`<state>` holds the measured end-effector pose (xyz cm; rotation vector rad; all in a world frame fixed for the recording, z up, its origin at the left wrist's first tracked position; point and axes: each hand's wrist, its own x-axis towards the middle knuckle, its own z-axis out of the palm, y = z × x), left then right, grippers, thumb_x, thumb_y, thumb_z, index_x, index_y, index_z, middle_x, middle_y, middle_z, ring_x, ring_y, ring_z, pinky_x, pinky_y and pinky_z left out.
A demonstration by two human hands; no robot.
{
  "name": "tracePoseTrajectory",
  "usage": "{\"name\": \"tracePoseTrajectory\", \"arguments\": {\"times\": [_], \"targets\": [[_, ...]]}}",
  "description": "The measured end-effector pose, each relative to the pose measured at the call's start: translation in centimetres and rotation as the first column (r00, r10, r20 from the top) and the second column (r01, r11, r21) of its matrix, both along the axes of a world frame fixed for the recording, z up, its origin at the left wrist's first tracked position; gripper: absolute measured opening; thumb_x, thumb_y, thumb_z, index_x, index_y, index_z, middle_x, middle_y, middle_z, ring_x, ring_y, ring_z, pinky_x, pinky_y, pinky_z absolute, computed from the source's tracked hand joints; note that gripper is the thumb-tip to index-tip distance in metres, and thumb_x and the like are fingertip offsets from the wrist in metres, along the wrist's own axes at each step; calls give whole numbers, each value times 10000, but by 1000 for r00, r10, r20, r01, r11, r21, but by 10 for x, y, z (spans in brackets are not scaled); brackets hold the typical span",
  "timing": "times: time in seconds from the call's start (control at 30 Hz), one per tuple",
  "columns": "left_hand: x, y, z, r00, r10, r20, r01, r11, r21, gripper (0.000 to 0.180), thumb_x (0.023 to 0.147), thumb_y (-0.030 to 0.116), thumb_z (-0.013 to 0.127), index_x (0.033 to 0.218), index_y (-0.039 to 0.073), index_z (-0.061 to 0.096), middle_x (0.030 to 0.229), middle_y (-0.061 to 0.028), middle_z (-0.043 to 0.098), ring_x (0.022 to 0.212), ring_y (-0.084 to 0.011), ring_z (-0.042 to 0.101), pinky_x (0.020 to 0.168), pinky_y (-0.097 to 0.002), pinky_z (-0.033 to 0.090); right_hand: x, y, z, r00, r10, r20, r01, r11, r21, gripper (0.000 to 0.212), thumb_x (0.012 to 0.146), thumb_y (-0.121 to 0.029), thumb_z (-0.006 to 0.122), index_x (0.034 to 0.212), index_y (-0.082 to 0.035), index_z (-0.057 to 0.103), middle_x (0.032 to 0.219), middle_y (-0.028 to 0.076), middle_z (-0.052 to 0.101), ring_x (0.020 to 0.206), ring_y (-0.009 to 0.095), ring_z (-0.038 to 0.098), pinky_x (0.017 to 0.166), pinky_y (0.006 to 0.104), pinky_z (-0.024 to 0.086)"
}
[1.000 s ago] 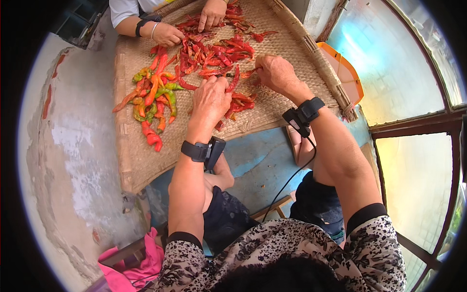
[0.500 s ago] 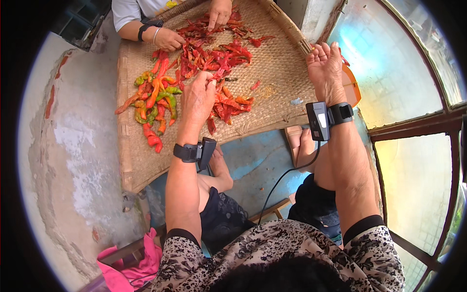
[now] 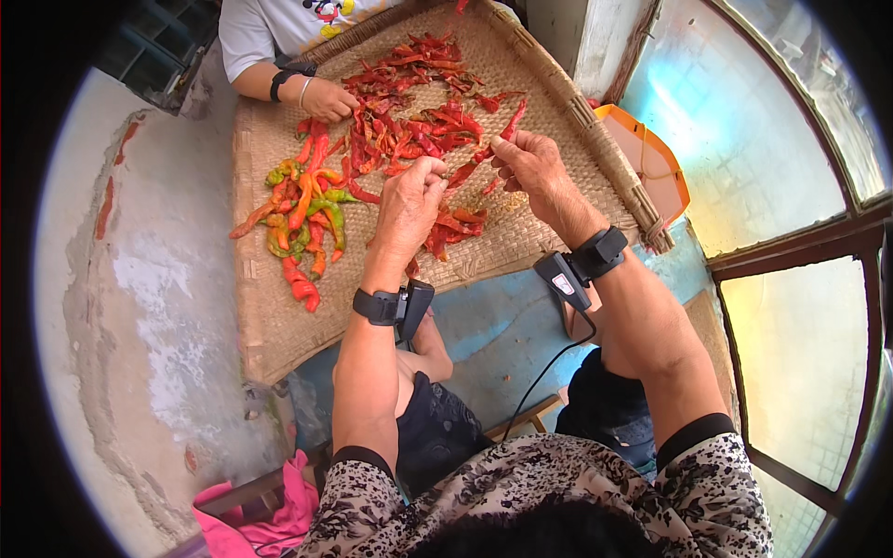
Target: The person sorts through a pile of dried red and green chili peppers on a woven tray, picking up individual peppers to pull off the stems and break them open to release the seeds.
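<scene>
A long red chili pepper (image 3: 478, 157) is stretched between my hands above a woven tray (image 3: 279, 335). My right hand (image 3: 539, 175) pinches it around the middle, with one end pointing up and away. At its lower end, my left hand (image 3: 406, 206) has its fingertips closed on it. Beyond my hands spreads a heap of wrinkled red peppers (image 3: 377, 139). A smaller group of red peppers (image 3: 462, 221) lies just to the right of my left hand. Plumper green, orange and red peppers (image 3: 302, 200) lie at the tray's left.
Across the tray, another person's hand (image 3: 327, 99) touches the red heap. An orange-rimmed container (image 3: 642, 153) stands past the tray's right edge, by the windows (image 3: 781, 335). A worn wall (image 3: 153, 270) is at left. Pink cloth (image 3: 265, 516) hangs at lower left.
My right hand has swung in from the tray's right edge and now grips a red pepper. My left hand has moved slightly right and down. One of the other person's hands has left the heap.
</scene>
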<state>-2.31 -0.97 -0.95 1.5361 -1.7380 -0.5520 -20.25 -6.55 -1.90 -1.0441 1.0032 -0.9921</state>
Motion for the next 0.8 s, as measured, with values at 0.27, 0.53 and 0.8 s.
{"name": "tracePoseTrajectory", "arguments": {"times": [0.27, 0.53, 0.8], "targets": [[9, -23, -17, 840, 165, 518, -88, 981, -170, 129, 811, 114, 614, 907, 31, 591, 855, -158, 591, 849, -319, 579, 734, -427, 462, -43, -16, 13, 926, -202, 320, 200, 979, 39, 167, 893, -235, 584, 841, -80, 552, 704, 2, 567, 588, 83, 505, 519, 244, 428], [0, -40, -44, 675, 128, 727, -107, 991, -74, 188, 793, 77, 567, 952, -16, 603, 920, -185, 610, 929, -340, 573, 784, -437, 481, -86, -33, 3, 347, -493, 798, 396, 848, 351, 234, 904, -328, 581, 848, -102, 564, 707, -10, 535, 606, 110, 476, 558, 255, 419], [-9, -36, -46, 678, 114, 727, -120, 992, -43, 196, 755, 14, 540, 930, -55, 598, 936, -228, 602, 940, -365, 564, 768, -456, 476, -68, -21, 12, 607, -346, 715, 228, 938, 260, 178, 894, -262, 594, 922, -86, 586, 683, -22, 548, 583, 91, 479, 532, 230, 409]]}}
